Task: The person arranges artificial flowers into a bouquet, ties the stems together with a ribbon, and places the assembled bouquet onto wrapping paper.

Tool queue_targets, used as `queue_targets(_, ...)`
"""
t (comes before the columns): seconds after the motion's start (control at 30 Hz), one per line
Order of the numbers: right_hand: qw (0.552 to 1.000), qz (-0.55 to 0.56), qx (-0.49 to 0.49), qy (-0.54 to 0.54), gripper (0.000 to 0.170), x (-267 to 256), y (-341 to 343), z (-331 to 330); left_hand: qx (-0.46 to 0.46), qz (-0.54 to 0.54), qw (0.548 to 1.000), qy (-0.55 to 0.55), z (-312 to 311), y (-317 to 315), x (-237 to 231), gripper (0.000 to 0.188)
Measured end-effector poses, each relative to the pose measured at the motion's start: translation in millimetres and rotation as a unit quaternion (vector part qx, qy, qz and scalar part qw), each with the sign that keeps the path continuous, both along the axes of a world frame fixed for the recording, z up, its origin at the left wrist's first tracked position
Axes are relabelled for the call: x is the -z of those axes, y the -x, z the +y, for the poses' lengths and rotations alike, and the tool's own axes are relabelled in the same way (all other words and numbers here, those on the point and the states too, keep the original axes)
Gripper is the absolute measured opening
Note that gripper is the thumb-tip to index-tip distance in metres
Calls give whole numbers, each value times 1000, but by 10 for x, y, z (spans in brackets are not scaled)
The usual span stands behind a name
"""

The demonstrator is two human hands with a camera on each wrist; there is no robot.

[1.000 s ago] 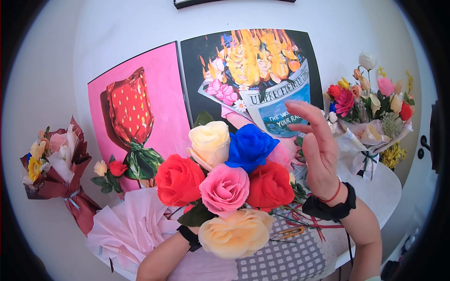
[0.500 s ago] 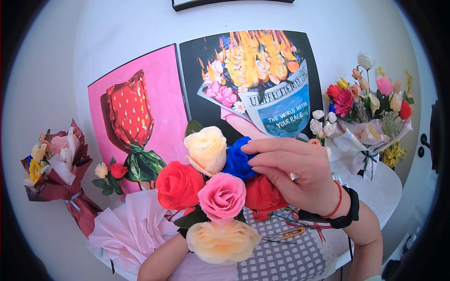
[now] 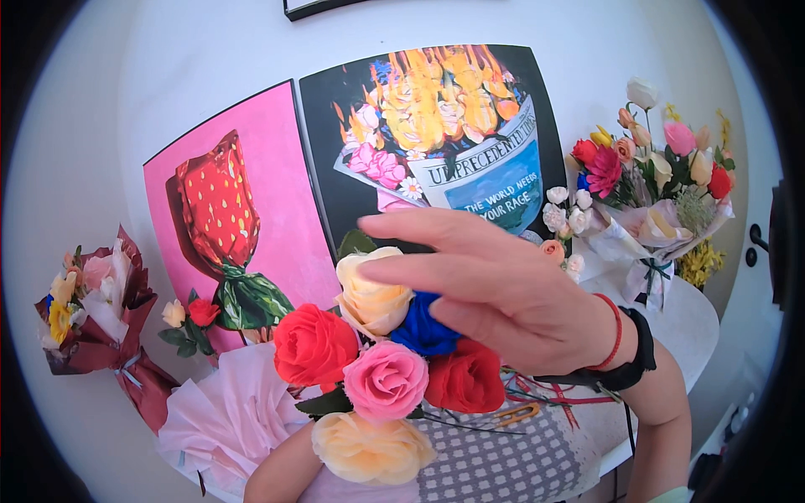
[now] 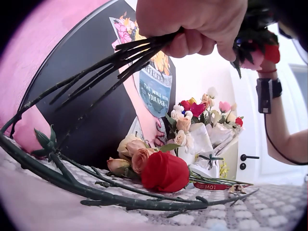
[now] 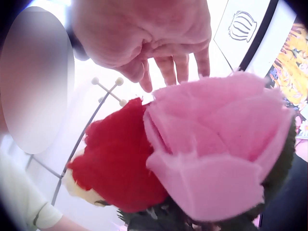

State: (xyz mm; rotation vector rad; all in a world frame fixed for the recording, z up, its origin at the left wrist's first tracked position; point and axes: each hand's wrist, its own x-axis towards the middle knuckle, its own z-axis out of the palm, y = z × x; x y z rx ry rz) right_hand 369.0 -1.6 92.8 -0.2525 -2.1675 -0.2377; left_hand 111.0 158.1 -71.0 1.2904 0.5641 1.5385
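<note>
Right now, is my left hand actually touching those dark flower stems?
Touching. The left wrist view shows it: your left hand is curled round the dark stems, which stick out from the fist.

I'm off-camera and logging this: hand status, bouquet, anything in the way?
Left hand grips stems. Right hand open by the roses, contact unclear. Blue rose partly hidden behind it in head view.

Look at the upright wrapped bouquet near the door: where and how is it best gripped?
I'd curl fingers round the narrow waist of the bouquet, where the dark ribbon ties it, coming from the near side. The wrapping and flower heads flare wide above and might crush, while nothing seems to block the waist from the front.
</note>
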Motion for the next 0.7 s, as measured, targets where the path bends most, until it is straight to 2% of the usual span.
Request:
queue_targets(0.03,999,-39,-10,-18,33,-24,33,12,-2,6,1000,-5,11,-16,-5,19)
queue_targets(0.07,998,-59,-26,12,35,-41,50,21,-4,12,1000,-10,23,-28,-8,19)
queue_targets(0.3,991,-109,-61,46,32,61,113,142,-36,43,998,-37,72,9,37,19)
queue_targets(0.37,995,-87,-34,44,46,76,110,87,-47,52,997,-43,81,32,61,19)
queue_targets(0.4,994,-88,-37,46,46,76,105,47,-53,56,996,-46,85,46,70,19)
queue_targets(0.47,995,-95,6,-13,64,67,106,-41,-67,61,994,-55,91,78,82,19)
queue_targets(0.5,995,-97,3,-13,64,83,129,-79,-73,64,994,-59,95,91,80,19)
queue_targets(0.57,985,-143,91,-35,73,157,183,-174,-84,72,991,-70,111,103,67,19)
queue_targets(0.63,981,-155,112,-37,67,217,252,-246,-91,80,989,-82,135,97,46,19)
queue_targets(0.7,981,-109,157,-30,59,291,315,-272,-99,88,987,-93,159,93,24,19)
